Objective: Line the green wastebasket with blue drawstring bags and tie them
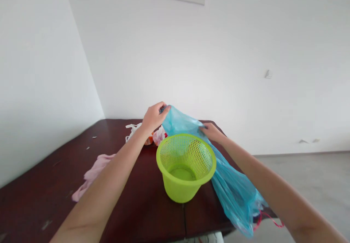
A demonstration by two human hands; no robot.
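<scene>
A blue plastic bag point(232, 179) stretches behind and to the right of a lime-green perforated basket point(179, 190), its lower end with a pink drawstring draping over the table's right edge. My left hand point(155, 116), beyond the basket's far rim, pinches the bag's upper left corner. Further right, my right hand point(212, 131) has its fingers closed on the bag's edge. The basket stands upright, and its inside shows only the green bottom and mesh wall.
On the dark red table point(147, 206), a pink cloth point(91, 175) lies at the left, partly behind my left forearm. White and orange plastic wrappings point(159, 135) sit behind the basket. White walls point(169, 53) border the table at the back and left.
</scene>
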